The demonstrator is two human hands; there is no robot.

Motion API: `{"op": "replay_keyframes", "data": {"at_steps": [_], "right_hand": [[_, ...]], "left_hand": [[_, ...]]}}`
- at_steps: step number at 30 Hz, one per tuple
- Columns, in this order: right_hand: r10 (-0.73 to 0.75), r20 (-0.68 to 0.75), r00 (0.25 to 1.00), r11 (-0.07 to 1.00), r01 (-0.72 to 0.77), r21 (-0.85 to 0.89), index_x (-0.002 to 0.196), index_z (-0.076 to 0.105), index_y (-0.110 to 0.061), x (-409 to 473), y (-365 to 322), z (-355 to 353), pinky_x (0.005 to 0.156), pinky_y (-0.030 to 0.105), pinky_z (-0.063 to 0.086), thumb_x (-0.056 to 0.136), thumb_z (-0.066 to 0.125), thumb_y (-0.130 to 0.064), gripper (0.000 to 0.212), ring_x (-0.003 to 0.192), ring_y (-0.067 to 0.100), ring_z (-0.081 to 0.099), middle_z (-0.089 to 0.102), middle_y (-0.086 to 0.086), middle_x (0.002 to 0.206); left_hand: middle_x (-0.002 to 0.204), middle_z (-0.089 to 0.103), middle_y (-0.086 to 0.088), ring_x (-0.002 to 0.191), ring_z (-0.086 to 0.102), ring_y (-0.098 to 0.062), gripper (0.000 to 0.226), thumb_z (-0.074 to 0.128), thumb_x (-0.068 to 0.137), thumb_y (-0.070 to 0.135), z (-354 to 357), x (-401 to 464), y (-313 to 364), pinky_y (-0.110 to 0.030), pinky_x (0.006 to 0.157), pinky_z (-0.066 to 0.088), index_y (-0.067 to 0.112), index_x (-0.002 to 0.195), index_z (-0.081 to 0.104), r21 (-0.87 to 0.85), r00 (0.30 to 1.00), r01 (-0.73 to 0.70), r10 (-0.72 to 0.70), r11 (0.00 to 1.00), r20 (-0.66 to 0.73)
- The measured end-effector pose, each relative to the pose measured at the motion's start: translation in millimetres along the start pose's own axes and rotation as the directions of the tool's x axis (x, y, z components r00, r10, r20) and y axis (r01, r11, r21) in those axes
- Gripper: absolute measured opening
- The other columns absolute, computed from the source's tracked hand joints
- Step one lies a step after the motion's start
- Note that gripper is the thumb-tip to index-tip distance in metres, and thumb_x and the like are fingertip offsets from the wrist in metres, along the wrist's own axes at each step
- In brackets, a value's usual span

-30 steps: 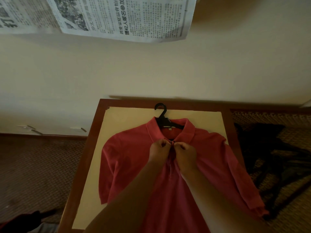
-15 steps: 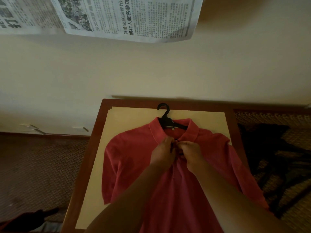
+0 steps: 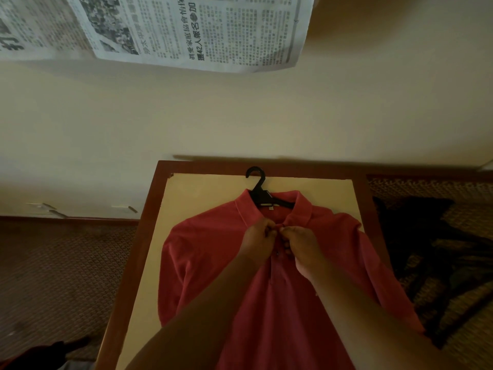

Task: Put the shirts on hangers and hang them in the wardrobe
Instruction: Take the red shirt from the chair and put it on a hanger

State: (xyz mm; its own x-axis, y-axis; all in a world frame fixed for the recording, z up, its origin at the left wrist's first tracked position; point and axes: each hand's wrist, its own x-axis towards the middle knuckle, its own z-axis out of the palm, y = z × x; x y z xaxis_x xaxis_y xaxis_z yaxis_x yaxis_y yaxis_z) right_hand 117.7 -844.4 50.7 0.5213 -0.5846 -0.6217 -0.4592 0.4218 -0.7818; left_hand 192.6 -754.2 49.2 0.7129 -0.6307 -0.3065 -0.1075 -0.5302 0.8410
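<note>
A red polo shirt [image 3: 213, 263] lies flat, front up, on a table [image 3: 149, 236] with a cream top and a dark wood rim. A black plastic hanger [image 3: 260, 193] sits inside its collar, hook pointing toward the wall. My left hand [image 3: 257, 243] and my right hand [image 3: 302, 245] meet at the top of the placket just below the collar. Each one pinches an edge of the placket between curled fingers and thumb. The button itself is hidden by my fingers.
Dark clothes [image 3: 426, 252] lie in a heap on the patterned surface right of the table. Newspaper sheets [image 3: 186, 30] are stuck on the cream wall above. Patterned carpet [image 3: 58, 284] spreads to the left, with a dark red item [image 3: 32, 355] at the bottom left corner.
Both hands have stayed at the top of the placket, working it with small finger movements. The shirt and hanger have not shifted on the table.
</note>
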Motion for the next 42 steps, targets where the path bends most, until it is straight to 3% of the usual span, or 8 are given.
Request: {"op": "replay_keyframes", "data": {"at_steps": [7,15,20,23,28,32,37,42], "right_hand": [[-0.052,-0.055,0.997,0.998,0.054,0.035,0.078,0.069,-0.008,-1,4,4,0.060,0.031,0.047,0.090,0.058,-0.008,0.016,0.070,0.023,0.059,0.066,0.012,0.077],[-0.410,-0.066,0.910,0.851,0.356,-0.387,0.080,0.058,-0.008,-5,17,2,0.056,0.014,0.037,0.094,0.055,-0.009,0.013,0.065,0.010,0.051,0.056,-0.002,0.071],[-0.478,-0.072,0.876,0.773,0.379,-0.509,0.084,0.059,-0.007,6,15,-8,0.066,0.025,0.042,0.093,0.056,-0.008,0.009,0.079,0.020,0.056,0.060,0.004,0.082],[-0.605,-0.015,0.796,0.622,0.462,-0.632,0.087,0.059,-0.005,8,4,-12,0.073,0.031,0.045,0.092,0.057,-0.006,0.006,0.082,0.019,0.055,0.061,0.005,0.086],[-0.685,0.181,0.706,0.323,0.517,-0.793,0.102,0.065,-0.007,24,-36,-1,0.081,0.029,0.043,0.094,0.051,-0.005,0.017,0.098,0.023,0.055,0.062,0.008,0.104],[-0.485,0.391,0.782,0.023,0.459,-0.888,0.130,0.050,-0.012,46,-59,9,0.088,0.036,0.043,0.093,0.054,-0.015,0.037,0.108,0.026,0.053,0.057,0.007,0.118],[-0.342,0.478,0.809,-0.313,0.381,-0.870,0.116,0.055,-0.012,60,-74,11,0.089,0.040,0.036,0.093,0.051,-0.020,0.024,0.104,0.028,0.054,0.059,0.008,0.111],[-0.336,0.449,0.828,-0.381,0.316,-0.869,0.118,0.060,-0.020,71,-98,-11,0.096,0.041,0.031,0.094,0.054,-0.024,0.026,0.119,0.027,0.046,0.062,0.004,0.114]], "left_hand": [[0.086,0.064,0.006,0.075,0.058,-0.004,0.013,0.051,0.096,0.017,9,-3,4,-0.014,0.062,0.044,0.018,0.097,0.064,0.029,0.992,0.071,-0.067,0.997,-0.108],[0.073,0.062,0.003,0.058,0.053,-0.005,0.021,0.049,0.096,0.018,13,-5,4,-0.010,0.044,0.034,0.012,0.086,0.067,-0.086,0.927,0.310,-0.321,0.947,-0.193],[0.101,0.064,0.000,0.091,0.061,-0.016,0.013,0.053,0.094,0.023,13,-8,-2,-0.029,0.077,0.046,0.017,0.100,0.063,0.116,0.940,0.275,-0.241,0.954,-0.242],[0.117,0.050,-0.001,0.113,0.045,-0.021,0.025,0.056,0.093,0.033,12,-12,-10,-0.034,0.093,0.036,0.020,0.114,0.054,0.366,0.936,0.253,-0.131,0.895,-0.327],[0.151,0.026,-0.008,0.141,0.017,-0.028,0.048,0.045,0.097,0.033,5,-19,-18,-0.046,0.114,0.013,0.019,0.141,0.035,0.435,0.926,0.218,-0.044,0.874,-0.375],[0.159,-0.019,-0.001,0.144,-0.023,-0.021,0.068,0.016,0.097,0.054,-12,-20,-48,-0.045,0.114,-0.016,0.023,0.152,-0.008,0.633,0.972,0.164,-0.015,0.756,-0.234],[0.153,-0.030,0.001,0.140,-0.030,-0.018,0.080,-0.011,0.080,0.071,-32,-21,-72,-0.044,0.113,-0.021,0.026,0.145,-0.023,0.709,0.981,0.138,0.001,0.692,-0.192],[0.155,-0.027,-0.001,0.142,-0.028,-0.020,0.084,-0.020,0.076,0.073,-40,-18,-75,-0.045,0.112,-0.022,0.026,0.146,-0.022,0.744,0.988,0.100,0.024,0.661,-0.155]]}}
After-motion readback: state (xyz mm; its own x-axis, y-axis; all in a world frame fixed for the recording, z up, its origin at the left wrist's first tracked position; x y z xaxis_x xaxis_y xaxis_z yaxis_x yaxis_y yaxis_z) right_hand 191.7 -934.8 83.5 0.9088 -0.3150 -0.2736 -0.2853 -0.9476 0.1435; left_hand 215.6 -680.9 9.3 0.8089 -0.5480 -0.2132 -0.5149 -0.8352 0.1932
